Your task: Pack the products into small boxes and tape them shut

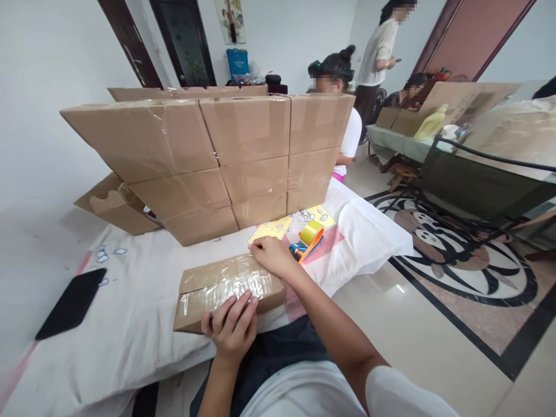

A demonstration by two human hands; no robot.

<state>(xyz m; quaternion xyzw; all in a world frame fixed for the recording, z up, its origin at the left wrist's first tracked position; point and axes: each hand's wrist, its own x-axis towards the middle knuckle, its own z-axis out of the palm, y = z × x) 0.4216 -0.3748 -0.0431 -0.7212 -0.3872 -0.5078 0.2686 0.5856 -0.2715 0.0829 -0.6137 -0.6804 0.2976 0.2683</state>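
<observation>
A small cardboard box (217, 286) lies on the covered table right in front of me, with shiny clear tape along its top. My left hand (232, 327) grips the near long side, its bent fingers resting over the taped top edge. At the far right end of the same box, my right hand (273, 255) is closed over the corner, fingers curled; the fingertips are partly hidden. Just beyond that hand, an orange and blue tape dispenser (307, 243) with a yellow-looking roll lies on the cloth, not held.
A wall of stacked cardboard boxes (243, 130) stands behind the box. An open carton (119, 202) is at left, a black tablet-like slab (72, 304) nearer. The printed tablecloth (143, 313) covers the table. Another person (354, 130) sits behind the stack; others are farther right.
</observation>
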